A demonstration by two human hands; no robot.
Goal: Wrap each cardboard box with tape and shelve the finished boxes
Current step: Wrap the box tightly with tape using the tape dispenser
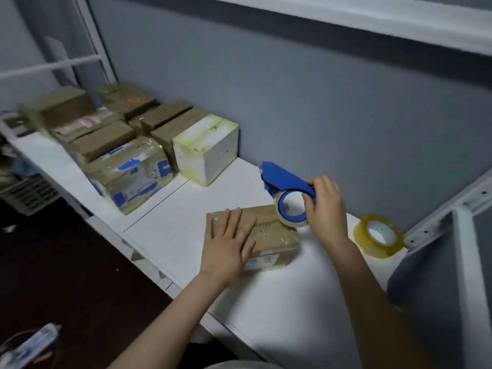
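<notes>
**Head view.** I have the left grip [229, 243] laid flat, fingers straight and spread, pressing on the top of the cardboard box [274, 235]. The box lies on the white shelf [279, 302], near its front edge. Clear tape glints across the box's top and right end, and a printed label shows on its near side.

My right grip [323, 206] is curled round the rear of the blue tape dispenser [285, 179], with thumb and fingers closed on its frame. The dispenser's clear roll [291, 211] sits at the far right corner of the box top; I cannot tell whether it touches the box or is just above it. The dispenser's blue nose points up and to the left, away from the box.

A spare roll of yellowish tape [378, 237] rests on the shelf to the right of the box, apart from it and close to the grey wall [319, 89].

Further left along the shelf, well apart from the box, stands a white box [206, 147] with yellowed edges. Beside it is a taped box with blue markings [130, 177], and behind these is a blurred cluster of brown boxes [106, 137]. An upper shelf board [372, 20] runs overhead.
</notes>
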